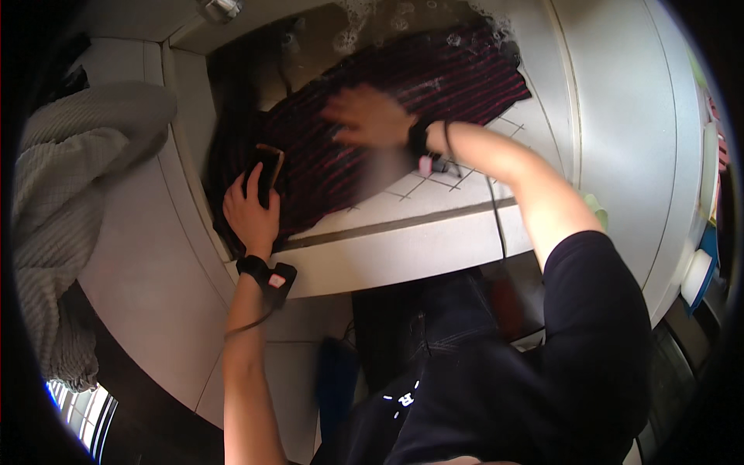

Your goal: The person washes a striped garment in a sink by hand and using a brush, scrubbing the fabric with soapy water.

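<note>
A dark garment with thin red stripes [457, 77] lies wet and spread across the sloping white tiled slab of a wash basin [434, 190]. On its left part, my left hand [252, 213] grips a black oblong scrubbing brush [269, 169] with a brownish edge. The brush's underside is hidden against the cloth. My right hand [372, 116], blurred by motion, is over the middle of the garment with its fingers apart and nothing visible in them. Dark bands with small devices circle both of my wrists.
Murky, sudsy water [325, 35] fills the far part of the basin, below a metal tap [222, 9]. A grey ribbed cloth [77, 178] hangs over the left side. A cable [496, 221] from my right wrist crosses the basin's front rim.
</note>
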A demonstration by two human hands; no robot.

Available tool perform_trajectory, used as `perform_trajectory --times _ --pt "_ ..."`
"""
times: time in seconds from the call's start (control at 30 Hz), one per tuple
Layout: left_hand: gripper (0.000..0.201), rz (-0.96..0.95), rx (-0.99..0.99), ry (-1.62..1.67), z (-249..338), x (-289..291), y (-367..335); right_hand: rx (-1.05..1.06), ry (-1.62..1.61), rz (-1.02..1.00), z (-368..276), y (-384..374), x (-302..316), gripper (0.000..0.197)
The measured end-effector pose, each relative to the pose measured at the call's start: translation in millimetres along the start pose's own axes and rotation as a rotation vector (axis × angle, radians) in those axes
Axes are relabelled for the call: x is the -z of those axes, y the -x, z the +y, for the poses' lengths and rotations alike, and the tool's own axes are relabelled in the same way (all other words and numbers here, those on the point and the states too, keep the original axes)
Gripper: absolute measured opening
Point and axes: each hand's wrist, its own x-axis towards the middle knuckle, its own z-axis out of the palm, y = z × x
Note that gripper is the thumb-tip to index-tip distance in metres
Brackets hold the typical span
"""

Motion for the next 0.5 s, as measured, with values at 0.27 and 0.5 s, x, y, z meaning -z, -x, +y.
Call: perform_trajectory --times 0.27,0.5 --pt "0.051 0.016 0.016 0.028 -1.4 -3.2 2.4 -0.844 0.334 -0.377 103.5 153.8 87.4 0.070" --pt "0.050 -0.010 0.016 0.013 1.0 -0.7 -0.5 0.019 -0.101 -0.174 -43.4 41.3 19.9 0.063"
